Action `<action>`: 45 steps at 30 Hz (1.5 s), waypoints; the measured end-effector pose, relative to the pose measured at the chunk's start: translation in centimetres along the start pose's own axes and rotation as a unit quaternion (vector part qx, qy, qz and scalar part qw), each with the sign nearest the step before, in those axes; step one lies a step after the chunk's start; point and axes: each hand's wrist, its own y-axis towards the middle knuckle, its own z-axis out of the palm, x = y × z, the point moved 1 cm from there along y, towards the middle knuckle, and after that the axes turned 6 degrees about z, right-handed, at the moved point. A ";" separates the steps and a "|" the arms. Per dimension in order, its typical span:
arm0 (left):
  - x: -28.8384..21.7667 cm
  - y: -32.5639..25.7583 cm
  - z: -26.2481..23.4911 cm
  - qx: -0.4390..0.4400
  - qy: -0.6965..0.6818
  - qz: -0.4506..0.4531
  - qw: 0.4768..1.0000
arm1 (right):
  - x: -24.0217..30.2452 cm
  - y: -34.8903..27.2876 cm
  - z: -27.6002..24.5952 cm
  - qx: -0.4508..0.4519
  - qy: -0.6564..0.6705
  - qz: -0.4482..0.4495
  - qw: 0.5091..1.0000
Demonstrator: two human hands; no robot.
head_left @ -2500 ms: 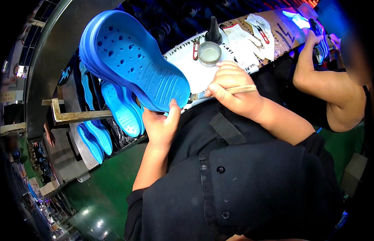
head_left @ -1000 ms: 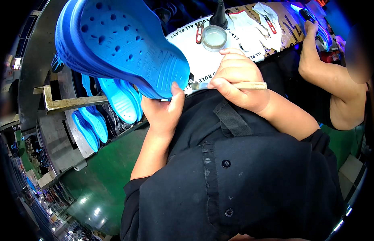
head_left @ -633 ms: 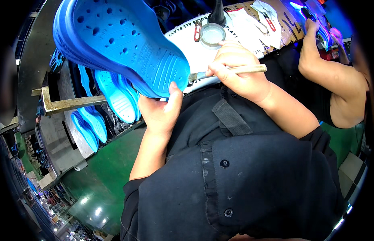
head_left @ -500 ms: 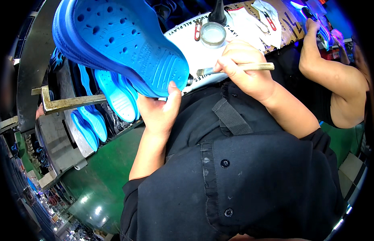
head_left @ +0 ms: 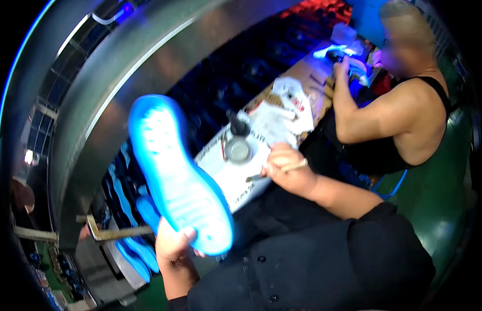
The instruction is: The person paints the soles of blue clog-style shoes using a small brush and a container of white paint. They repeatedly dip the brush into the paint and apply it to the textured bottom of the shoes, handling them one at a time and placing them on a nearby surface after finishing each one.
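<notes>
My left hand [head_left: 173, 242] is closed on the heel end of a blue shoe sole [head_left: 185, 181], thumb on its upper face. The sole stands tilted up with its toe end away from me, and glare washes out part of its ridged surface. In my right hand [head_left: 292, 173] is a flat paintbrush [head_left: 255, 178], its bristles pointing left, apart from the sole. Just beyond the brush, a small round jar [head_left: 238, 150] of greyish contents rests on a printed white sheet [head_left: 235, 189]. A dark cone-shaped bottle [head_left: 236, 124] stands beside the jar.
More blue soles [head_left: 133, 259] lie on a rack at the left, by a metal bar [head_left: 121, 233]. A curved metal machine edge [head_left: 116, 88] runs along the far left. White cloths [head_left: 290, 111] lie on the bench. At the right, a co-worker [head_left: 391, 111] handles something under blue light.
The view has swung, and the picture is blurred. The sole sits lower in view, with its whole length showing. Both hands keep their holds, and the brush is still apart from the sole.
</notes>
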 end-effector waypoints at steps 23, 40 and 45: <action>7.5 11.0 -1.5 -0.115 0.095 -0.074 0.986 | -6.4 -3.3 -2.5 -0.082 0.190 0.187 0.960; 13.6 0.6 -14.8 -0.225 0.710 -0.168 0.645 | -6.4 -0.2 2.8 -0.085 0.164 0.276 0.943; 14.6 0.3 -15.1 -0.212 0.730 -0.117 0.639 | -7.8 2.6 4.4 -0.034 0.035 0.174 0.983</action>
